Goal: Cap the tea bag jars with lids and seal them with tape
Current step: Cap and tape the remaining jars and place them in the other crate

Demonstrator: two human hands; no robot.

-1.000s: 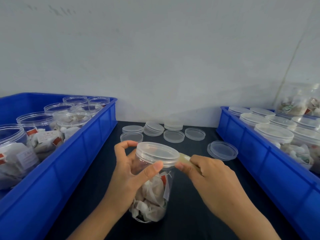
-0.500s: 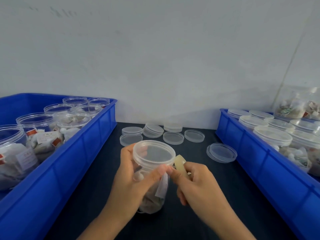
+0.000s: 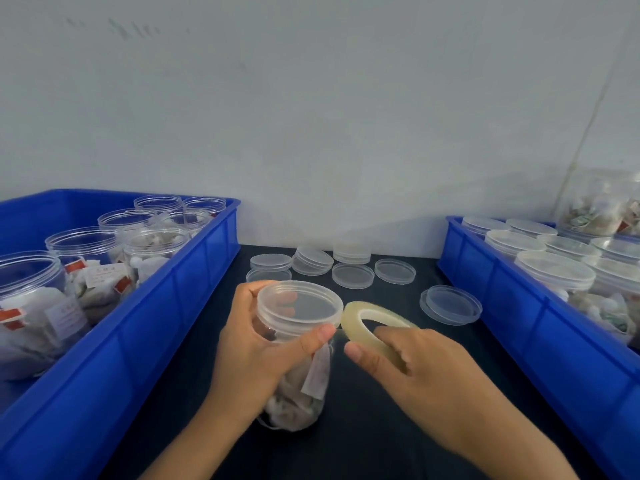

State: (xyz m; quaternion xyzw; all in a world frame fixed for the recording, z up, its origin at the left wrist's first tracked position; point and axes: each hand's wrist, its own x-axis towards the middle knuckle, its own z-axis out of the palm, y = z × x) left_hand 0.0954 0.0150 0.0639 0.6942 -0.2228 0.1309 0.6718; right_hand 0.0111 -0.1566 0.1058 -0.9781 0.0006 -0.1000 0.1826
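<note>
A clear jar of tea bags (image 3: 301, 393) stands tilted on the dark table, capped with a clear lid (image 3: 299, 303). My left hand (image 3: 256, 348) wraps around the jar just under the lid, thumb pressed on the lid's rim. My right hand (image 3: 422, 372) holds a yellowish roll of clear tape (image 3: 367, 323) right beside the lid's right edge. A short strip of tape seems to run from the roll to the rim under my left thumb.
A blue crate (image 3: 166, 327) on the left holds several open jars of tea bags. A blue crate (image 3: 540, 327) on the right holds several capped jars. Several loose lids (image 3: 353, 275) lie at the back of the table, one (image 3: 450, 304) near the right crate.
The jar has tilted toward me and sunk lower. My right hand has drawn the tape roll out to the right, so the whole ring now shows beside the lid.
</note>
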